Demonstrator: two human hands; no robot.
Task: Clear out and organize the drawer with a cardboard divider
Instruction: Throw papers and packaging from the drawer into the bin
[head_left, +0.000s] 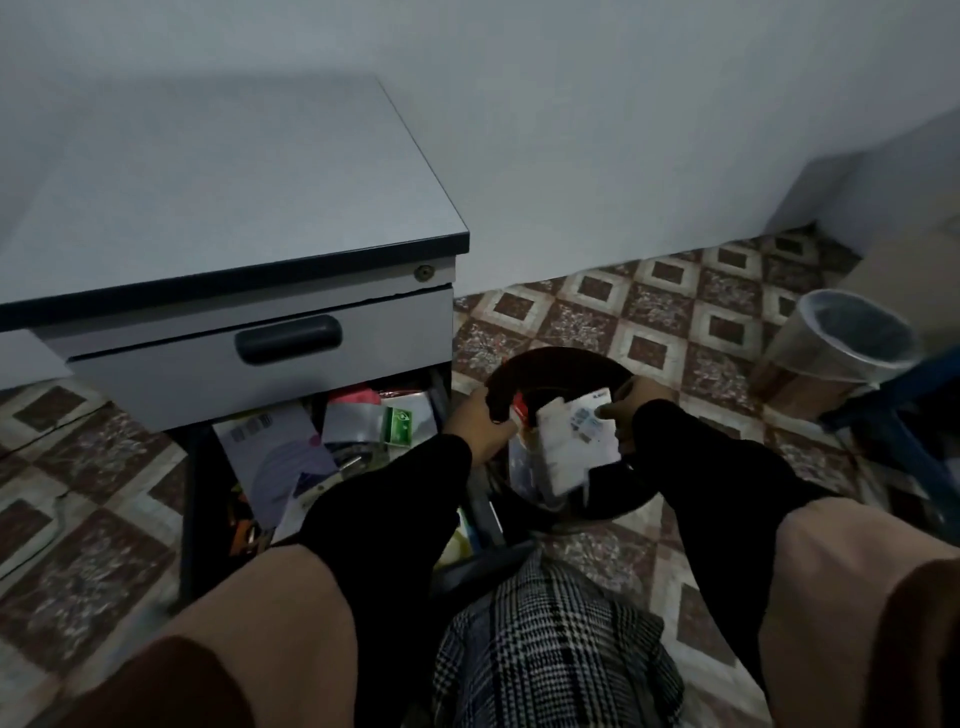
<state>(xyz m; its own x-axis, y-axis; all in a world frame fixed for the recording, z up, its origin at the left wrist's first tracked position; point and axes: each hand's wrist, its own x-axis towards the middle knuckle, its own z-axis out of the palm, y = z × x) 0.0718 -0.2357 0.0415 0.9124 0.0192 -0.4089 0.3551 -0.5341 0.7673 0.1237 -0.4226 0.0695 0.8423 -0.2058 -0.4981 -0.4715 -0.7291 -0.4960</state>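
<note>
A lower drawer (193, 499) of the grey cabinet stands pulled out and is full of clutter: a white and purple paper (280, 457), a green box (399, 427), red and silver packets. To its right sits a round dark bin (558, 364). My left hand (475, 423) grips the bin's left rim. My right hand (631, 402) holds a worn white packet (576, 441) with printed labels over the bin's mouth. Other discarded items lie inside the bin, dim and hard to tell apart.
The cabinet's upper drawer (260, 358) is shut under a grey top (208, 197). A clear plastic cup (836, 343) stands on a box at the right, beside a blue frame (893, 431). The floor (649, 306) is patterned tile; my checked trousers (550, 649) fill the foreground.
</note>
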